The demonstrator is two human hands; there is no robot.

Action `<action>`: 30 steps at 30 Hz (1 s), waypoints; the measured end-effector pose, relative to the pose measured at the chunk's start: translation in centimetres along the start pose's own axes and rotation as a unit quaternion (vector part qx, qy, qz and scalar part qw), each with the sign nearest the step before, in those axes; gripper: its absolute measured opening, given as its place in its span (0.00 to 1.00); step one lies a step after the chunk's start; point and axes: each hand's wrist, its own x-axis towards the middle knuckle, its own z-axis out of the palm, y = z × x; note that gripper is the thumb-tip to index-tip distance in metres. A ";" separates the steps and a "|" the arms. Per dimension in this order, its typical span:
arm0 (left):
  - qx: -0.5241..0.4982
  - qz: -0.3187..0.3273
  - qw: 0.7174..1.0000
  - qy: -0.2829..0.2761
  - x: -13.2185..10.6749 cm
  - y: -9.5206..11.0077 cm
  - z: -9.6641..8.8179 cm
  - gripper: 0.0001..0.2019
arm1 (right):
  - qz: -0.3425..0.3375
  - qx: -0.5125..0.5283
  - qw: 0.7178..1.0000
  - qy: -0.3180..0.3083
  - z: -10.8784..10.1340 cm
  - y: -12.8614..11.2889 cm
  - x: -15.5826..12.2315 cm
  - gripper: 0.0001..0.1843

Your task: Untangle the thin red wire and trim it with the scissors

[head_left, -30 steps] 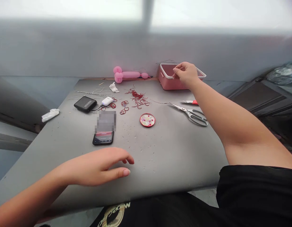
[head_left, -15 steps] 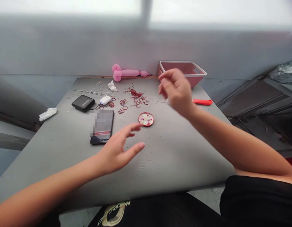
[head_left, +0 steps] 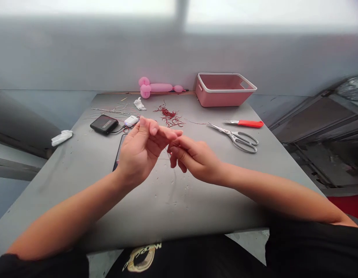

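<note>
Grey tabletop [head_left: 219, 208], pale wall [head_left: 109, 58] behind. Nearest: left hand [head_left: 138, 152], palm up, fingers loosely curled, thumb well apart, fingertips meeting the right hand [head_left: 197, 158] at centre. Right fingers bent in, drawn narrow; cannot tell whether they grip anything. Phone [head_left: 117, 154] mostly hidden behind left hand. Scissors [head_left: 232, 136] to the right, red-handled cutter [head_left: 250, 124] just past. Red strands [head_left: 168, 114] heaped beyond the hands. Far edge: pink balloon [head_left: 160, 87], pink basket [head_left: 225, 99].

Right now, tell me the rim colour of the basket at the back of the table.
White: the basket rim shows best in the head view.
</note>
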 end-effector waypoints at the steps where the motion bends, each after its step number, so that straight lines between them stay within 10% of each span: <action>1: -0.004 -0.010 1.000 -0.002 0.1 0.3 0.0 0.22 | 0.021 0.028 0.999 -0.015 -0.1 0.0 0.0 0.08; 12: -0.066 -0.052 0.993 0.089 1.3 2.0 0.6 0.22 | 0.037 0.181 0.976 -0.119 0.0 1.3 0.2 0.14; 19: -0.028 0.002 0.994 0.107 2.0 3.7 0.9 0.23 | -0.047 0.176 0.983 0.014 0.0 2.6 0.2 0.10; 30: -0.042 0.063 0.990 0.121 2.9 6.1 -1.2 0.24 | 0.042 0.294 0.921 0.252 -4.3 3.0 1.7 0.16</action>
